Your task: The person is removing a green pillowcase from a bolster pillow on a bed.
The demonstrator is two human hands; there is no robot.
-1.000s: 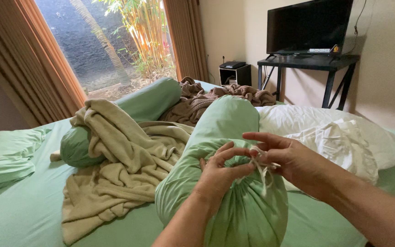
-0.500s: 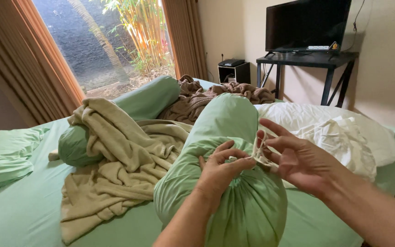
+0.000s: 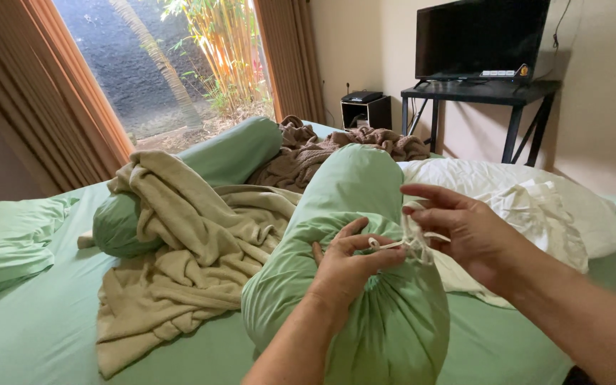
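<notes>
A green bolster [image 3: 344, 235] lay lengthwise on the bed [image 3: 37, 328], its gathered end nearest. The left hand [image 3: 347, 267] pinched the white drawstring [image 3: 393, 244]; the right hand [image 3: 465, 232] gripped its loops just right.

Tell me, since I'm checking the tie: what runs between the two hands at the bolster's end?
In the head view, a thin white drawstring stretches from the left hand to the right hand, above the green bolster's gathered end.
</notes>
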